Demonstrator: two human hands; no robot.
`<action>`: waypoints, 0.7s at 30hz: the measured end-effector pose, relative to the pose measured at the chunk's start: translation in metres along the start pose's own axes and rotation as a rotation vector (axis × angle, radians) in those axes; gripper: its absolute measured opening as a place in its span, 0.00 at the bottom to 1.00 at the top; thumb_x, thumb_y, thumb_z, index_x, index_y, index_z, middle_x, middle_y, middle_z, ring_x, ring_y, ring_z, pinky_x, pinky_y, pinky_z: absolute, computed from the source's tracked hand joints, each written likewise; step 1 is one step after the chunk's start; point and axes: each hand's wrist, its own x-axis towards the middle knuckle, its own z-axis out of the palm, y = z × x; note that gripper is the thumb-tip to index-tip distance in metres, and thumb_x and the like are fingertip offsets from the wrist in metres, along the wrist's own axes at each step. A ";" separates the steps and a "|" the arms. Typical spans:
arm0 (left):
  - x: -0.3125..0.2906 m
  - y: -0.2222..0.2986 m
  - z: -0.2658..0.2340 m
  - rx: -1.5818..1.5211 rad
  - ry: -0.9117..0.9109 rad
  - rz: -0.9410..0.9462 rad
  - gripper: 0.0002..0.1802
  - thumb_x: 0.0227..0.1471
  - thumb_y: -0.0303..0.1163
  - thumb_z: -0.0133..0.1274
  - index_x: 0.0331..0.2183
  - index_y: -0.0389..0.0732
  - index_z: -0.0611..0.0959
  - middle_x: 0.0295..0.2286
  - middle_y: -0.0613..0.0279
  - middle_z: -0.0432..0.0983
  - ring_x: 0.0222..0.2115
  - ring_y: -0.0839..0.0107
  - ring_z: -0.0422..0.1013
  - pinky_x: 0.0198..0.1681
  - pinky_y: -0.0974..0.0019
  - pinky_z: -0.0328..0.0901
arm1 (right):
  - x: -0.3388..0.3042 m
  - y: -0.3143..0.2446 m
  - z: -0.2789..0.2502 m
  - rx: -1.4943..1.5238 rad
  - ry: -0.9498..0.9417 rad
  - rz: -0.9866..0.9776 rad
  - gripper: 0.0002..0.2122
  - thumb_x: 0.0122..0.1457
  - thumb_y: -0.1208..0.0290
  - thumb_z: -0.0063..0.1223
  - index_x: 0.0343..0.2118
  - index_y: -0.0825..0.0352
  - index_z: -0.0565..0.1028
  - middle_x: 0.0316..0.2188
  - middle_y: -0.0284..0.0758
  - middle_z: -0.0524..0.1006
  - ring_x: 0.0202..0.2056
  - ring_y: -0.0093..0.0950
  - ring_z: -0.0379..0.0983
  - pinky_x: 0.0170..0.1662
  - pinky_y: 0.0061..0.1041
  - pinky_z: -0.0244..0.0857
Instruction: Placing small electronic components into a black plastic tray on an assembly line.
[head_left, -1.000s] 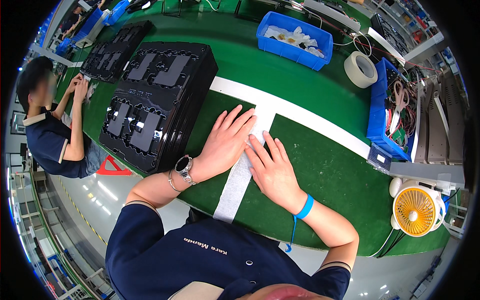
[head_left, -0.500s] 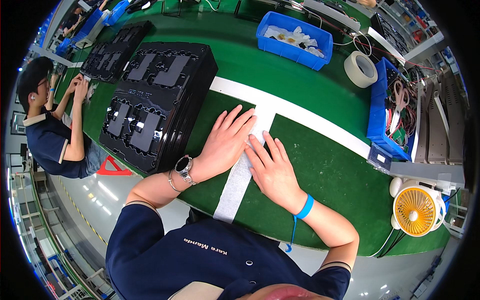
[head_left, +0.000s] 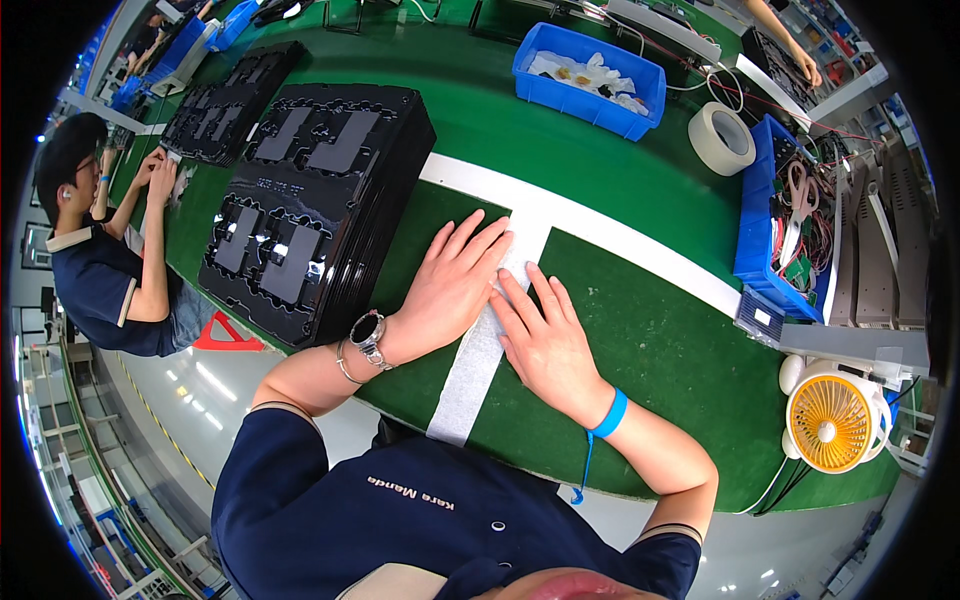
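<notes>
My left hand (head_left: 455, 285) lies flat on the green bench mat, its fingertips at the white strip (head_left: 465, 385) that runs toward me. On the strip's other side rests my right hand (head_left: 548, 345), palm down with fingers stretched out and nothing held. The fingers of both hands nearly meet over the strip. A watch and a thin bracelet circle my left wrist; a blue wristband (head_left: 610, 412) with a hanging cord is on my right. Left of my left hand stands a stack of black moulded trays (head_left: 310, 200).
Farther back sits a blue bin (head_left: 590, 80) with crumpled white material. A tape roll (head_left: 722, 138), a blue bin of cables and scissors (head_left: 765, 215), and a small yellow-and-white fan (head_left: 830, 422) line the right. A co-worker (head_left: 110, 240) works at left beside another tray stack (head_left: 225, 105).
My hands have not visibly moved. Another person's arm and hand have come into view at the far upper right.
</notes>
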 end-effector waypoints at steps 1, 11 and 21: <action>0.000 0.000 0.000 0.000 -0.001 -0.001 0.32 0.53 0.28 0.58 0.60 0.33 0.72 0.63 0.51 0.63 0.67 0.48 0.55 0.69 0.43 0.50 | 0.000 0.000 0.000 -0.002 0.002 -0.001 0.29 0.55 0.72 0.63 0.61 0.67 0.71 0.66 0.43 0.65 0.68 0.51 0.56 0.69 0.53 0.54; -0.001 0.001 -0.003 -0.041 -0.040 -0.017 0.33 0.54 0.25 0.54 0.62 0.33 0.70 0.65 0.50 0.60 0.68 0.47 0.52 0.69 0.41 0.48 | 0.000 0.001 0.001 -0.034 0.011 -0.021 0.28 0.56 0.70 0.61 0.60 0.68 0.71 0.65 0.43 0.66 0.67 0.52 0.58 0.68 0.53 0.54; 0.000 -0.001 0.000 -0.023 -0.010 -0.005 0.32 0.54 0.28 0.57 0.60 0.32 0.72 0.64 0.51 0.62 0.67 0.48 0.54 0.69 0.42 0.49 | 0.000 -0.001 0.001 0.003 -0.012 0.009 0.29 0.57 0.71 0.62 0.63 0.67 0.70 0.67 0.43 0.64 0.69 0.50 0.54 0.69 0.53 0.53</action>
